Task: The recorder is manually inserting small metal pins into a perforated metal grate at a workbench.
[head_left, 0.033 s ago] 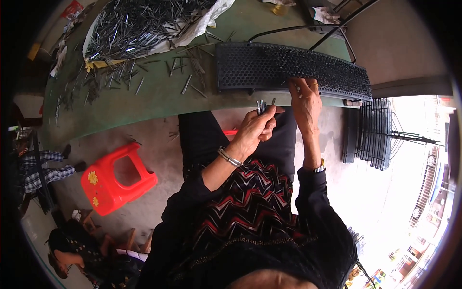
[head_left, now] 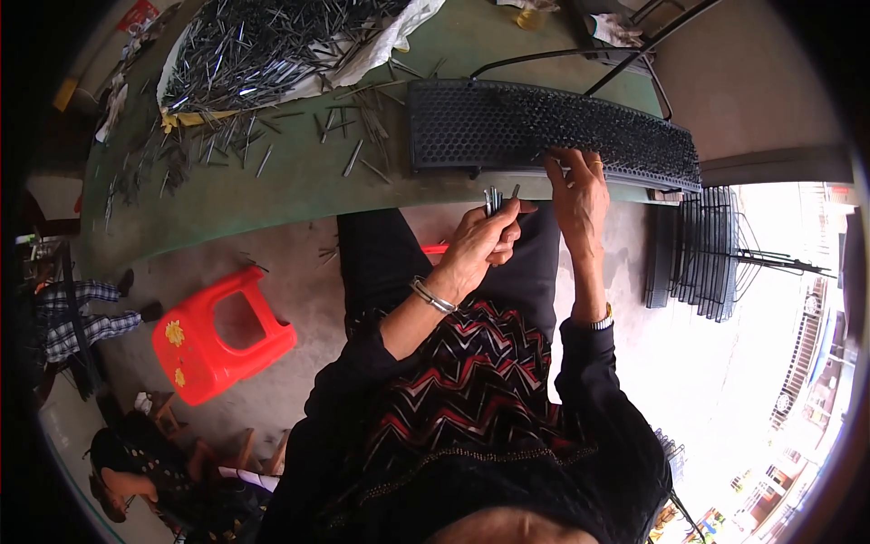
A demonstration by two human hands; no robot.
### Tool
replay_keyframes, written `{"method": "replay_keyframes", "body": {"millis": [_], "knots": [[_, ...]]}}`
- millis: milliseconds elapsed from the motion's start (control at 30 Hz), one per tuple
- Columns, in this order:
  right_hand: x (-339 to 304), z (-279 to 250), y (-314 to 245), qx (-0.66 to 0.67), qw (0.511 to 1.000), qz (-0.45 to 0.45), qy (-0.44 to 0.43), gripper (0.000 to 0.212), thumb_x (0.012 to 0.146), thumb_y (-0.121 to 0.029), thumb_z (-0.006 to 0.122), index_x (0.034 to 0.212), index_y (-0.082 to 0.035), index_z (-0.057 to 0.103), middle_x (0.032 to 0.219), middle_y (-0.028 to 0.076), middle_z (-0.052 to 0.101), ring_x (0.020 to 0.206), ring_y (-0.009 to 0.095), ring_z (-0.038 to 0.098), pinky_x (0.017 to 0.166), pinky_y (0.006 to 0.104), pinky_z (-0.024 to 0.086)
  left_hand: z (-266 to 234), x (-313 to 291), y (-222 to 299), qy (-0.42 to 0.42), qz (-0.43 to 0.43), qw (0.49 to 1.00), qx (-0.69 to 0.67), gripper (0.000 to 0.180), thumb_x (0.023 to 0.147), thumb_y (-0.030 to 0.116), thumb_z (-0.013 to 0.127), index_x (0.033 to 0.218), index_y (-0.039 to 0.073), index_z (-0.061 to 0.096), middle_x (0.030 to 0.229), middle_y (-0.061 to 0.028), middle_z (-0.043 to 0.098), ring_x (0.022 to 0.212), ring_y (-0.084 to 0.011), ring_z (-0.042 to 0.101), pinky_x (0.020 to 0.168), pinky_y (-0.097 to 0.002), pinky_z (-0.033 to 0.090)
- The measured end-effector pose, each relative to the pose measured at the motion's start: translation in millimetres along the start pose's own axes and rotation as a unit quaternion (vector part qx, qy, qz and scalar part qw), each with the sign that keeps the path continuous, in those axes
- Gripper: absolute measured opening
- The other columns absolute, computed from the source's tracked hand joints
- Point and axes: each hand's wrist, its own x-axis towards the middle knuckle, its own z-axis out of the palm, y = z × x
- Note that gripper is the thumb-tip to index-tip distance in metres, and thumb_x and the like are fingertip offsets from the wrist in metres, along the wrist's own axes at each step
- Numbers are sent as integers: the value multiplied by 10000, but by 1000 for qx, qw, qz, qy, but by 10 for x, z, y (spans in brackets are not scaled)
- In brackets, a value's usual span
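Observation:
My left hand [head_left: 478,243] is closed around a small bunch of thin metal rods [head_left: 492,201], whose ends stick up past my fingers. It is held just off the table's front edge. My right hand [head_left: 581,198] reaches to the front of a long black panel [head_left: 458,127] full of small holes. Its fingers are bent and close together at the panel; what they pinch, if anything, is hidden. Rods crowd the holes over the middle and right of the panel, while the left end shows bare holes.
A white sack [head_left: 317,83] heaped with dark rods lies on the green table [head_left: 281,195], with loose rods [head_left: 353,156] scattered beside it. Black metal bars [head_left: 544,56] rise behind the panel. A red stool [head_left: 195,363], stacked black racks [head_left: 707,254] and another person [head_left: 131,471] are around.
The fingers of my right hand have shifted slightly at the panel's front edge. My left hand keeps its hold on the rods, barely moving.

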Motion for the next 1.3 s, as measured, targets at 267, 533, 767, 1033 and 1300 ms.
{"method": "replay_keyframes", "body": {"millis": [267,533,767,1033,1300], "knots": [[-35,-95,-45,283,922,71,-253,151,873,-101,588,934,34,613,779,74,651,691,104,606,634,250,469,-77,55,6,14,21,999,46,311,940,356,561,999,57,623,649,44,458,493,-25,325,432,-199,228],[344,149,-331,217,975,31,21,84,880,-104,577,909,-30,604,677,44,596,596,89,551,556,240,440,-1,109,241,84,29,996,-28,351,956,398,508,1050,66,569,710,-13,539,570,-73,441,480,-235,370],[768,648,-280,142,980,-97,98,92,885,-120,586,929,-39,580,718,137,635,573,198,604,556,319,472,-162,256,234,61,-7,997,-40,285,947,302,547,1053,38,570,744,-43,544,640,-120,500,524,-269,400],[846,851,-325,71,988,-123,61,90,890,-129,571,898,-40,564,812,165,640,748,354,624,631,410,482,-196,131,272,50,8,995,-82,261,961,296,525,1035,46,543,680,29,432,546,-43,363,452,-185,268],[836,915,-380,-61,986,-157,17,102,851,-179,611,911,-97,616,851,137,609,782,345,615,654,420,493,-159,143,394,96,53,988,-105,256,941,301,566,986,50,544,680,18,457,515,-34,342,438,-173,246]]}}
